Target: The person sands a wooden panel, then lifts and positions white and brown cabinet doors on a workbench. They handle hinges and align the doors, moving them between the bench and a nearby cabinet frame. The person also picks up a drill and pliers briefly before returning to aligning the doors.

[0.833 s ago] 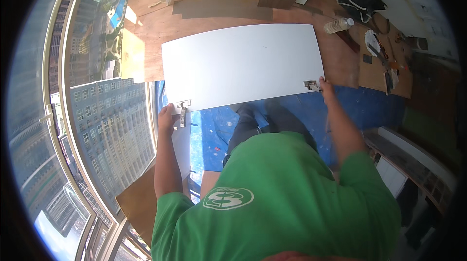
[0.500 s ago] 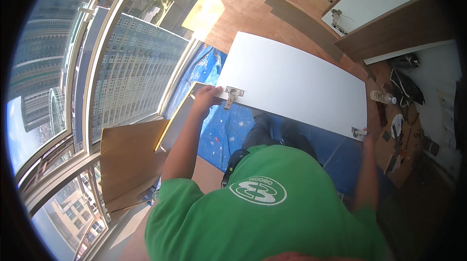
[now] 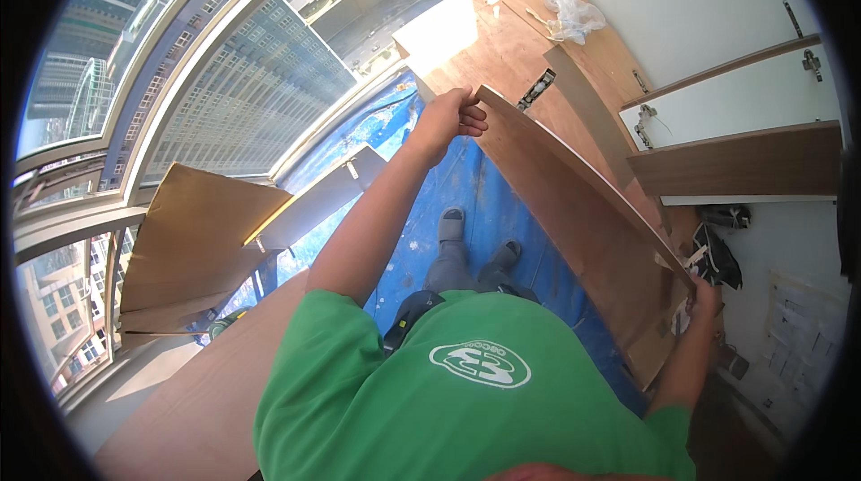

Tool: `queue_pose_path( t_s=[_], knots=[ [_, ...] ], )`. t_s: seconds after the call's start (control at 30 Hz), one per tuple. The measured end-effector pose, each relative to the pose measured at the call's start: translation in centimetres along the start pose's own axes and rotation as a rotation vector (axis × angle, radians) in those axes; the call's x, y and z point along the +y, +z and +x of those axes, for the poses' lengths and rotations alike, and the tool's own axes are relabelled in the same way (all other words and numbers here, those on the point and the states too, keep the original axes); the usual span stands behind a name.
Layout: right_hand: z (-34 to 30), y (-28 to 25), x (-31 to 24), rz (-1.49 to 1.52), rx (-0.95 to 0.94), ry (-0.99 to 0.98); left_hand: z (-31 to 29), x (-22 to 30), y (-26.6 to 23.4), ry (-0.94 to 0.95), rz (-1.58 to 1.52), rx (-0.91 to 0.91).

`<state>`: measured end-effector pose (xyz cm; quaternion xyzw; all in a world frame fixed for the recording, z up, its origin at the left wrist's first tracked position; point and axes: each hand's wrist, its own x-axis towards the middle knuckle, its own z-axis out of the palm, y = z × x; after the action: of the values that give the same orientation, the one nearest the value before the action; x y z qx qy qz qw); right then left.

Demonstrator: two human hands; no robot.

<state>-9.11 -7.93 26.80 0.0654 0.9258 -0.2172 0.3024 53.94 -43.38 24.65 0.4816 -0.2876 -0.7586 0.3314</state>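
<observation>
Head view: above a blue plastic floor sheet (image 3: 466, 178), a long rectangular brown wood-faced panel (image 3: 583, 223) is held tilted, left hand (image 3: 451, 125) pinching its left corner, right hand (image 3: 704, 300) gripping its right end; a silver metal hinge (image 3: 536, 90) juts beyond.

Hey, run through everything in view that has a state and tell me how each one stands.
Left hand: bent around the panel's corner
Right hand: gripping the panel's other end
Brown-faced panel: held tilted
Metal hinge: arm projecting past the panel's edge
Clear plastic bag: crumpled
Blue sheet: spread, wrinkled
Grey sandals: worn
</observation>
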Motion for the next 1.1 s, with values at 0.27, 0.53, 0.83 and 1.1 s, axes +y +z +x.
queue_pose_path(
  t_s=[0.27, 0.53, 0.83, 1.1],
  knots=[
    [2.6, 0.9, -1.5, 0.305, 0.109, -0.093, 1.4, -7.5, 2.6, 0.398, 0.239, -0.04],
    [1.7, 1.5, -3.5, 0.343, -0.032, -0.063, -3.6, -16.7, 6.3, 0.281, 0.331, -0.287],
    [2.8, 1.0, -0.3, 0.319, 0.128, -0.132, -12.3, -28.8, -0.5, -0.192, 0.45, -0.396],
    [2.8, 1.9, 2.1, 0.282, 0.274, -0.218, -8.1, -20.4, 2.9, -0.081, 0.031, -0.392]
  ],
)
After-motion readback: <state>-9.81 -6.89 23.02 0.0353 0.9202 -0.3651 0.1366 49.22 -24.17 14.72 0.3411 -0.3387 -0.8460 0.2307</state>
